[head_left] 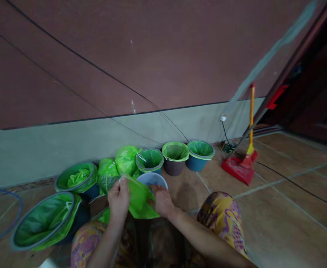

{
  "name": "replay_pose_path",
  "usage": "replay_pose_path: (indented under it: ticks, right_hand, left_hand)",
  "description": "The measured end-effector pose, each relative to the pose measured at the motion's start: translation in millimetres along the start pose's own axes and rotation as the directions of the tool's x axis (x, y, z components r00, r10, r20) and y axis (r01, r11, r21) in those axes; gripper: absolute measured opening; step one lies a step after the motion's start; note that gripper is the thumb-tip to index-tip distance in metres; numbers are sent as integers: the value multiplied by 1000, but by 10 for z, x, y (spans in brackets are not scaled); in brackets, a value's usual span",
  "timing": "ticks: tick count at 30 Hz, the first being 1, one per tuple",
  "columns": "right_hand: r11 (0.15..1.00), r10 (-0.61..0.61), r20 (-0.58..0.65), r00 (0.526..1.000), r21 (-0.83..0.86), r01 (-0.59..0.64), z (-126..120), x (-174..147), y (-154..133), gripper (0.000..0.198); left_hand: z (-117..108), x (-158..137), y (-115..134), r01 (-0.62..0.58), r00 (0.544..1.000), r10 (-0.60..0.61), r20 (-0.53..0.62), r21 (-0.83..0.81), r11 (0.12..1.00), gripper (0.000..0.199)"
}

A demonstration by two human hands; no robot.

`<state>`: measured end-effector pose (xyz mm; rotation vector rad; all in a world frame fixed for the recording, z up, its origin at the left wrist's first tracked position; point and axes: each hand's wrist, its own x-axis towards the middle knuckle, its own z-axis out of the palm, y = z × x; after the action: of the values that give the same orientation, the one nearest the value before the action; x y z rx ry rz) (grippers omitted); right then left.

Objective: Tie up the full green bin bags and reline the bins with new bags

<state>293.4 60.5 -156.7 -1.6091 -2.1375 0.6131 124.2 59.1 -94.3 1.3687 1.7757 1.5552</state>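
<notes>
A thin green plastic bag is stretched between my two hands over the floor. My left hand pinches its upper left corner, thumb and fingers closed. My right hand is at the bag's right side, fingers bent onto the plastic and partly blurred. Just behind the bag stands a pale, unlined bucket, partly covered by my right hand and the bag. A bit of green plastic shows beside my left wrist.
Green-lined bins stand along the wall: a blue one, a brown one, others further left. Tied, full green bags lean between them. Two large lined bins are at left. A red dustpan stands right.
</notes>
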Motion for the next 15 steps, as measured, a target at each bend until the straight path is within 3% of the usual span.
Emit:
replay_pose_path:
  ticks: [4, 8, 10, 12, 15]
  right_hand:
    - [998, 30, -1, 1000, 48, -29, 197, 165, -35, 28]
    - [996, 83, 0, 997, -25, -83, 30, 310, 110, 20]
    - [993, 98, -31, 995, -64, -100, -152, 352, 224, 19]
    - [993, 75, -78, 994, -85, -82, -369, 372, 349, 16]
    - [992, 18, -173, 985, -117, -39, -709, 370, 513, 12]
  left_hand:
    - [-34, -81, 62, 155, 961, -128, 247, -96, 983, 45]
    - [-173, -62, 55, 199, 824, -180, 537, 23, 980, 44]
    - [-269, -16, -6, 85, 795, -163, 584, 159, 984, 42]
    - [-358, 38, -103, -86, 805, -148, 575, 359, 929, 34]
    - [-444, 100, -248, -252, 840, -188, 509, 673, 695, 31]
